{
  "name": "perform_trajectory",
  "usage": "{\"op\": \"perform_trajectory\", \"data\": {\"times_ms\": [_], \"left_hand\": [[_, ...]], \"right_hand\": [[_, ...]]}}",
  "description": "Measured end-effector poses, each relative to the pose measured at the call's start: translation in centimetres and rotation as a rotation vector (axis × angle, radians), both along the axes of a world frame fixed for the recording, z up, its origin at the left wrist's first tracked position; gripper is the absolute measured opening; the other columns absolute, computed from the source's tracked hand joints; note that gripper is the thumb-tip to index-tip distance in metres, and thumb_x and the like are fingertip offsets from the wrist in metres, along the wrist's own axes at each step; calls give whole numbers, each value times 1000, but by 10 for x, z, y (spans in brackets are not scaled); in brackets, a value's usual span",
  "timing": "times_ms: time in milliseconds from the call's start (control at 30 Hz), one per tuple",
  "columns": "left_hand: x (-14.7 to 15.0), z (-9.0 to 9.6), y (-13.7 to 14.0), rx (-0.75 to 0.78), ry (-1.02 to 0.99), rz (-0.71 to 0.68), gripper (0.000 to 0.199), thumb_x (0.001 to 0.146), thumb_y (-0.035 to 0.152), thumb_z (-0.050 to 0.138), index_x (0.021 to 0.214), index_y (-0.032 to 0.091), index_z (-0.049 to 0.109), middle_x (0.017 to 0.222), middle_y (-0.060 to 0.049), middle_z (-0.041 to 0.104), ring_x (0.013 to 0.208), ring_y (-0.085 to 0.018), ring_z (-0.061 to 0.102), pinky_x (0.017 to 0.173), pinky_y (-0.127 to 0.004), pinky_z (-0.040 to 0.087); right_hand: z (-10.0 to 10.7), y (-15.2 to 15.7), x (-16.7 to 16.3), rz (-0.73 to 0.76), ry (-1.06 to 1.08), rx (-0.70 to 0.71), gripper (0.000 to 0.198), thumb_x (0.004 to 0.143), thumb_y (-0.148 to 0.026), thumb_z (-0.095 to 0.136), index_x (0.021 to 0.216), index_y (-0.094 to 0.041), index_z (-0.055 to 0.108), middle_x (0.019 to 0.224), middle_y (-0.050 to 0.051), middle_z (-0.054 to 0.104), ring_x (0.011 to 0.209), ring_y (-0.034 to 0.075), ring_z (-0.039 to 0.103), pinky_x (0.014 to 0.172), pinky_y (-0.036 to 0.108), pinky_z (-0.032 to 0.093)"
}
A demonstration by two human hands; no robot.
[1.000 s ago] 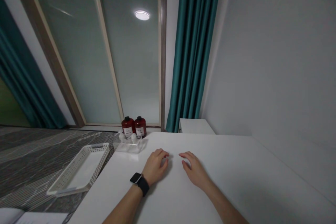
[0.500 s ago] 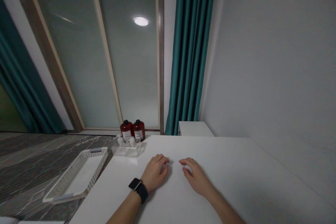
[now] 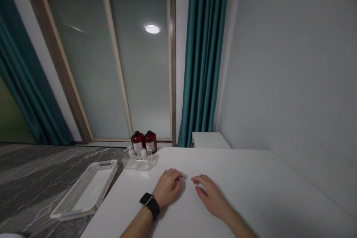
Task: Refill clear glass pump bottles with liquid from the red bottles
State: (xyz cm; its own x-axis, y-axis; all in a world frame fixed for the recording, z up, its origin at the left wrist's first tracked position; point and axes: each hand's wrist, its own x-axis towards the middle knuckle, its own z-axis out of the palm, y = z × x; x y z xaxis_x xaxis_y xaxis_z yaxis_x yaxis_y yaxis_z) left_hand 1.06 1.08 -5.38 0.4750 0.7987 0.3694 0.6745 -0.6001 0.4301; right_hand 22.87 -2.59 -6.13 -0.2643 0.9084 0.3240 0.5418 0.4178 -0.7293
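My left hand (image 3: 167,187), with a black watch (image 3: 150,204) on its wrist, rests on or just above the white tabletop (image 3: 237,171). Its fingers are loosely curled, the thumb apart from them, and nothing is between them. Facing it across a small gap, my right hand (image 3: 208,195) is likewise empty, its fingers bent and apart from the thumb. Beyond my left hand, a clear plastic tray (image 3: 138,165) sits at the table's far left corner with small white-topped items in it. Two dark red bottles (image 3: 137,142) with black caps and white labels stand right behind that tray.
A white perforated basket (image 3: 107,183) lies to the left of the table, over the dark striped grey surface (image 3: 25,182). Behind the table are a white cabinet (image 3: 210,140), a teal curtain (image 3: 202,63) and frosted sliding doors (image 3: 142,81). A plain wall (image 3: 292,63) rises on the right.
The camera has tilted slightly up, so the whole scene sits a little lower and further right. Both hands keep nearly the same pose over the table.
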Motion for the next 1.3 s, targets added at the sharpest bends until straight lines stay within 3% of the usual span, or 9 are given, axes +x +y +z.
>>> {"op": "perform_trajectory", "data": {"times_ms": [467,800,1300], "left_hand": [[0,3,-2,31,128,-11,18,87,12,51,97,20,63,99,-7,66,97,-25,57,85,-39,42],[3,-1,-3,-56,154,-10,20,86,18,56,105,23,61,107,-6,64,102,-26,53,87,-40,41],[3,1,-4,-69,207,-13,16,85,20,58,100,23,62,106,-6,61,103,-26,52,86,-40,42]], "right_hand": [[-8,2,7,54,-81,-41,31,86,-13,49,111,-23,65,107,7,67,107,23,60,100,40,44],[-4,2,6,67,-79,-43,31,84,-12,51,109,-23,66,105,6,67,104,23,59,98,40,45],[-6,2,7,80,-75,-28,31,84,-13,51,109,-24,66,106,6,67,104,23,59,97,39,45]]}}
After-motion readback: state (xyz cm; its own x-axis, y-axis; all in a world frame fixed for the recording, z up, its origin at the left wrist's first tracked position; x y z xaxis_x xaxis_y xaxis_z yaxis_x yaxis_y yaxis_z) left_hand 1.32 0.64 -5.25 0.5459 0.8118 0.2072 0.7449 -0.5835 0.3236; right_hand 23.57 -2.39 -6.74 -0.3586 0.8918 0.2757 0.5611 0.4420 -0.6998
